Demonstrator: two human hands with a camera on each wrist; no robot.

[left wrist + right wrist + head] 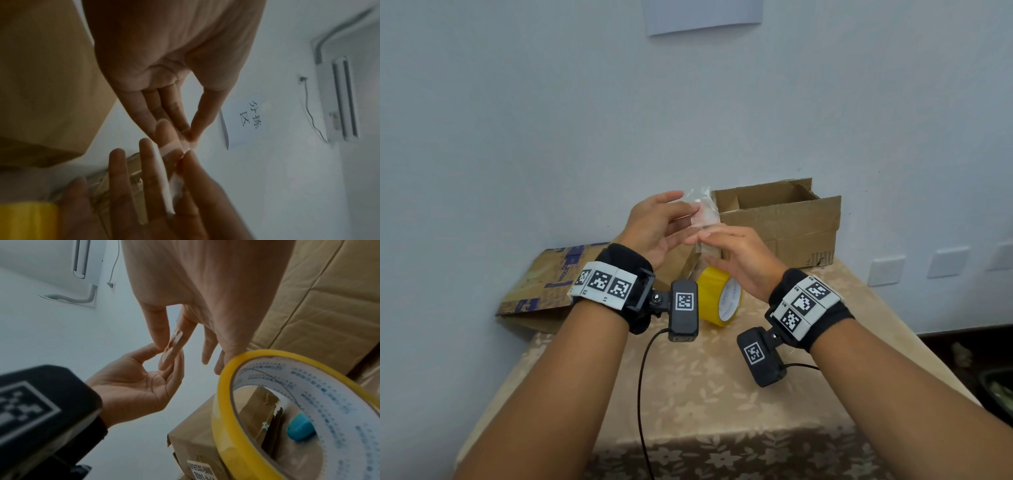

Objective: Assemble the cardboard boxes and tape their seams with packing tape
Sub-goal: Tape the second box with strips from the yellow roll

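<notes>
Table (722,394) covered in beige cloth with a pale floral pattern, matte and slightly creased. At its far right, against the blue-grey wall, stood an open cardboard box (780,222): brown corrugated board, 4 flaps up, the near flap bent and dented, a divider visible inside. At the far left lay a flattened cardboard box (544,284), printed with blue markings, its surface mottled and worn. Between them, near the table's middle, stood a roll of packing tape (719,296) on its edge: a glossy yellow ring round a white printed core. Seen through the roll's hole in the right wrist view, a small blue object, too partial to name.

Both forearms reached forward over the table, each wrist wrapped in a black band with black-and-white square markers and a small black camera.

Left hand (654,226) raised above the flattened box, palm turned rightward, thumb and fingers (193,120) pinching the upper part of a piece of clear tape (702,216). Right hand (743,257) just nearer and to the right, thumb and forefinger (158,331) pinching the strip's lower part, the other 3 fingers loosely extended.

Strip held in the air between the 2 hands, above the roll and just left of the open box: thin, translucent, crinkled, catching light, with a pinkish tint where skin showed through.
</notes>
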